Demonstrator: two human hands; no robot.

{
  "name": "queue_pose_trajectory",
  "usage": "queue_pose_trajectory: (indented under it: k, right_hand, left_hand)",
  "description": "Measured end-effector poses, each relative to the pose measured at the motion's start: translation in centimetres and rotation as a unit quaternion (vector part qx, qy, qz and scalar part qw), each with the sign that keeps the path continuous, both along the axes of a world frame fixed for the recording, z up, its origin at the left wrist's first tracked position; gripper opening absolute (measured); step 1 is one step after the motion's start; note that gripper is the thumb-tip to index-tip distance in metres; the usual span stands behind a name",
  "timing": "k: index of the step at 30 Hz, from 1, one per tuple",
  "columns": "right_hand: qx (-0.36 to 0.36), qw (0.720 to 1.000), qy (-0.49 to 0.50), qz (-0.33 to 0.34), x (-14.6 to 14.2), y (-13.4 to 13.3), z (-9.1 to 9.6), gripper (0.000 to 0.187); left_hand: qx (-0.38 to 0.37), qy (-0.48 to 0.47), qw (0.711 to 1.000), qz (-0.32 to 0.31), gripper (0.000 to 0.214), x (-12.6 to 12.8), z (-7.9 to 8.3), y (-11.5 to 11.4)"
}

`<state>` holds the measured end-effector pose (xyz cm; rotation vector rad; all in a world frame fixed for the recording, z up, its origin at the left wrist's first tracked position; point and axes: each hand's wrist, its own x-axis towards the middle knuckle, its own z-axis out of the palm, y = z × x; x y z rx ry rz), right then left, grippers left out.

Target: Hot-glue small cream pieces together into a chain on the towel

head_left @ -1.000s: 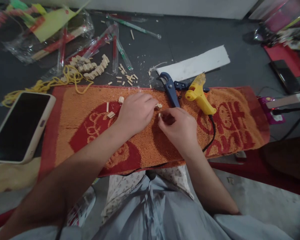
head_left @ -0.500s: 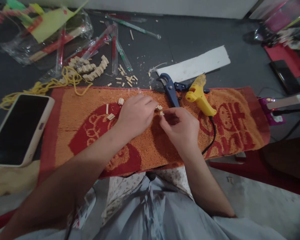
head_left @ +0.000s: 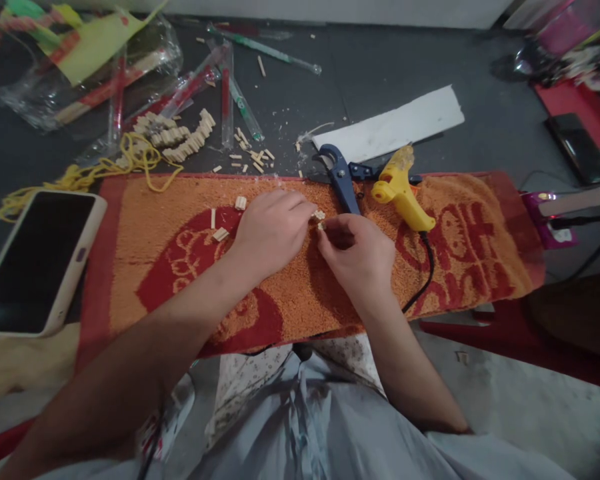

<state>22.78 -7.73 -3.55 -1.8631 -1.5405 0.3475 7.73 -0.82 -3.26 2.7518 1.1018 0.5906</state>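
Fingertips [head_left: 307, 205] are pinching nearly closed (presumably for control), left hand [head_left: 273, 225] holding wooden cluster [head_left: 319, 215], right hand [head_left: 363, 252] smaller piece [head_left: 321, 226].

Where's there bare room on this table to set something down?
There's bare dark tabletop between the white strip and the back wall. The left end of the towel, between the pale-cased phone and the loose wooden pieces, is free too. Crowded: upper left, with plastic sleeves and yellow cord, and the middle, with left hand, right hand, blue cutter and glue gun.
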Motion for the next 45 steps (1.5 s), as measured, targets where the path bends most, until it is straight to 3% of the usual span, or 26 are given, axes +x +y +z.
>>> queue_pose_trajectory:
  k: [25, 30, 37, 45]
  right_hand:
    - [0.005, 0.999, 0.027, -0.028, -0.2, 0.2, -0.6, 0.012]
    - [0.032, 0.999, 0.019, -0.017, 0.0, 0.3, -0.9, 0.011]
    - [0.128, 0.991, 0.018, 0.023, 0.3, 0.1, -1.3, 0.009]
    - [0.187, 0.978, 0.070, 0.058, 0.1, 0.2, -1.1, 0.011]
  left_hand:
    - [-0.006, -0.015, 1.000, 0.004, 0.025, 0.1, -0.1, 0.1]
    - [-0.051, -0.036, 0.998, 0.020, 0.028, 0.1, 0.2, 0.1]
    - [-0.118, -0.100, 0.988, 0.017, 0.030, -0.3, 1.1, 0.6]
    - [-0.252, -0.206, 0.945, 0.031, 0.019, -0.4, 2.0, 0.8]
